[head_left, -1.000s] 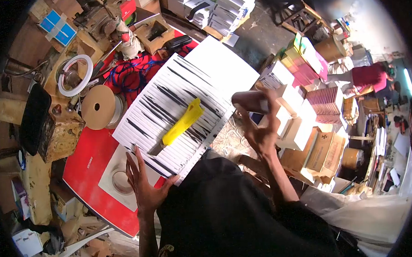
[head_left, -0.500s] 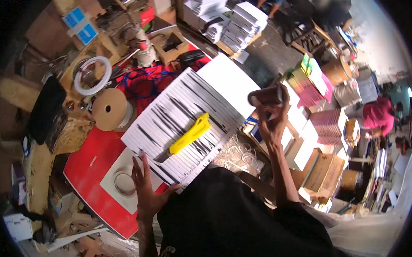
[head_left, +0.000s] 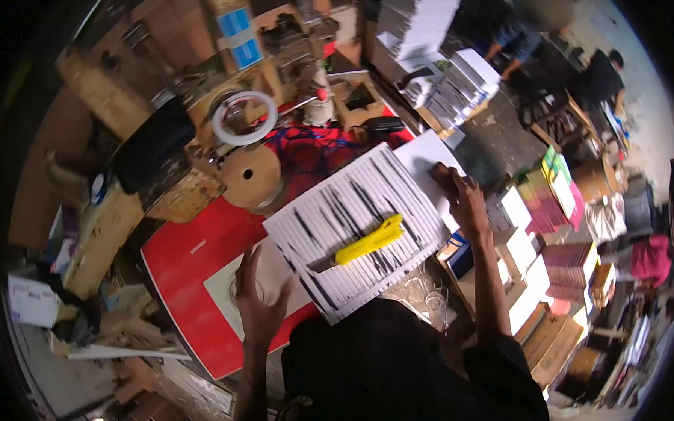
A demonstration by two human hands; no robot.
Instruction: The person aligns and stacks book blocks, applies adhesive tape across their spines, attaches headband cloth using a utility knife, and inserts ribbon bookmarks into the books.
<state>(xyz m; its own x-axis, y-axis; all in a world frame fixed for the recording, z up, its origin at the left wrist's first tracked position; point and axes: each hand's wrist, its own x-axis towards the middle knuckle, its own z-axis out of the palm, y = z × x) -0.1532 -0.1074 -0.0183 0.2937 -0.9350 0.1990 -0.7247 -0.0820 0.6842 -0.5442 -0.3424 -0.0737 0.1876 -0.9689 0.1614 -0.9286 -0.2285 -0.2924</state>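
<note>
While a yellow cutter (head_left: 370, 241) crosses the stack (head_left: 314, 219), a spool (head_left: 255, 185) sits near.

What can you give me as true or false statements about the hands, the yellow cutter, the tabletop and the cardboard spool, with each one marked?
1. The yellow cutter lies on the striped white stack. True.
2. The left hand is closed around the cutter. False: its fingers are spread, and it holds nothing that shows.
3. The right hand holds a dark brown object. True.
4. The bare tabletop left of the stack is bright green. False: it is red.
5. The cardboard spool has a hole in its middle. True.
6. The white ring lies on top of the striped stack. False: it is beyond the spool, off the stack.
</note>
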